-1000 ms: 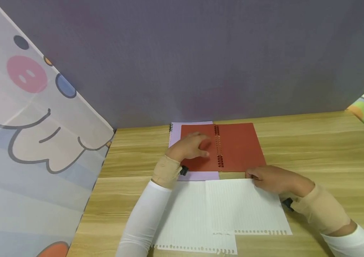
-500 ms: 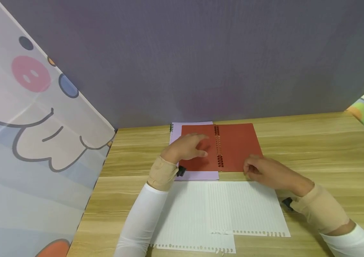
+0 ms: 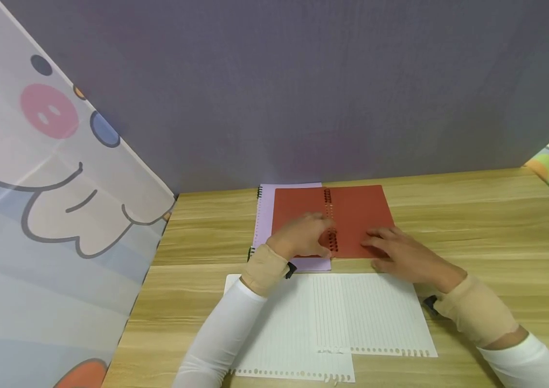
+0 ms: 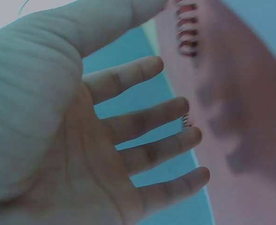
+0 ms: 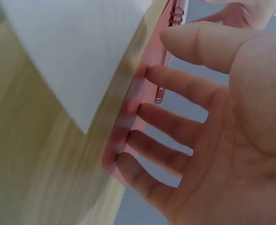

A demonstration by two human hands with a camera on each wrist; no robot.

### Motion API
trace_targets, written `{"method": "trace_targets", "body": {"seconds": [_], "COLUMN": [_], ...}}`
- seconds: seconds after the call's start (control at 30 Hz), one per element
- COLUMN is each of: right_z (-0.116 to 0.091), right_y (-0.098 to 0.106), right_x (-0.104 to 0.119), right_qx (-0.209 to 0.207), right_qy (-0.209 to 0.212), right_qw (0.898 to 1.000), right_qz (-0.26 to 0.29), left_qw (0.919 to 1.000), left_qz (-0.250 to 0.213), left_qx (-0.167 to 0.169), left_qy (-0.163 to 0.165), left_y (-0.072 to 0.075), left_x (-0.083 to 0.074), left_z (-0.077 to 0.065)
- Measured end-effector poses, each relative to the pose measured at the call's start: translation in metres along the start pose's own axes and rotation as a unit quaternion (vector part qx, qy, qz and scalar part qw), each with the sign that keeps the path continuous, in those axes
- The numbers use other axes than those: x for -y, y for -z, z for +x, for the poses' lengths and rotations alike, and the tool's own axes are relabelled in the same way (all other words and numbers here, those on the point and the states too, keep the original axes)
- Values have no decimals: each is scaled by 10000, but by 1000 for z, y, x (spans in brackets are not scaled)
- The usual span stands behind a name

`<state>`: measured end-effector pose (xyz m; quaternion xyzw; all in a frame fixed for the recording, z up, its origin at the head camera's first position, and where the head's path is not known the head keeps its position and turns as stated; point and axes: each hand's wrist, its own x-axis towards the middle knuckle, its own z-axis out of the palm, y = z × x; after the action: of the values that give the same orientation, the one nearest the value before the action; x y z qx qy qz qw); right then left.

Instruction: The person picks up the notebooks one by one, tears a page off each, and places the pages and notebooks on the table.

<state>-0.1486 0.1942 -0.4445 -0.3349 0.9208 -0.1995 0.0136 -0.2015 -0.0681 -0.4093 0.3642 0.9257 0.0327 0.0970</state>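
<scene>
A red spiral notebook lies opened flat, its dark binding coils running down the middle. Over its left cover, close to the coils, is my left hand; the left wrist view shows its fingers spread with nothing between them. My right hand reaches over the lower right corner of the notebook. In the right wrist view the fingertips are right at the red cover, fingers spread and only slightly bent. A lilac notebook lies partly beneath the red one.
Two lined loose sheets with punched edges lie nearest the person, the right sheet overlapping the left sheet. A grey panel rises behind the wooden table. A cartoon-printed wall borders the left side.
My left hand has moved right, toward the coils. The right hand has let go of the right sheet's upper edge, moved up to the red notebook and spread its fingers. That sheet now lies flat.
</scene>
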Motion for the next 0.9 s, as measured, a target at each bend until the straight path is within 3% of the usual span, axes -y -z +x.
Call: {"method": "trace_targets", "body": {"seconds": [0.2, 0.47, 0.73, 0.9], "right_z": [1, 1, 1, 2], "right_y": [3, 2, 2, 2], "right_x": [-1, -4, -3, -1], "right_qx": [91, 81, 32, -31], "right_qy": [-32, -122, -192, -167], "right_qw": [9999, 9999, 9998, 9998], "right_qz": [-34, -26, -25, -98], "left_qw": [9999, 9987, 9990, 9990], "left_qz": [114, 330, 118, 262], "left_qx": [-70, -237, -375, -233], "left_qy": [108, 303, -196, -261], "left_y": [-12, -14, -11, -9], "left_x": [-4, -11, -12, -15], "left_z": [4, 7, 10, 7]}}
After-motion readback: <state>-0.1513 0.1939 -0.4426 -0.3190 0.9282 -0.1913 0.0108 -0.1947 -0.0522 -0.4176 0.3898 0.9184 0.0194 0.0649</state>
